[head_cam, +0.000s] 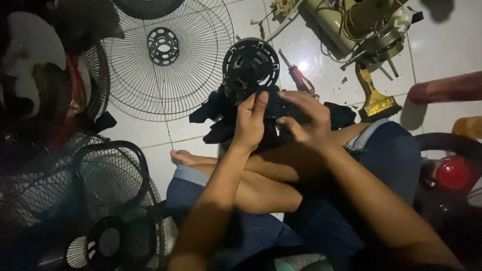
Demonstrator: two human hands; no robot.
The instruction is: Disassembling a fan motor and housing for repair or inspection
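The left hand (249, 122) lies with fingers stretched flat against the back of a black fan motor housing (249, 68), pressing rather than gripping it. The right hand (307, 120) is curled around the dark lower part of the same housing, fingers clenched on it, so the piece is propped over the crossed legs, its round slotted face turned up and away from the body. A black cloth (216, 113) hangs beneath it.

Outward on the white tiled floor (442, 45) lie a red-handled screwdriver (300, 75) just beside the housing, a wire fan guard (165, 55) to the left, and a cream fan body (361, 25) with loose wires beyond.

The light is poor (the housing and cloth merge into one dark mass), so a finger could easily slip into a slot, or the housing could tip off the knees onto the tiles, since only one hand truly holds it
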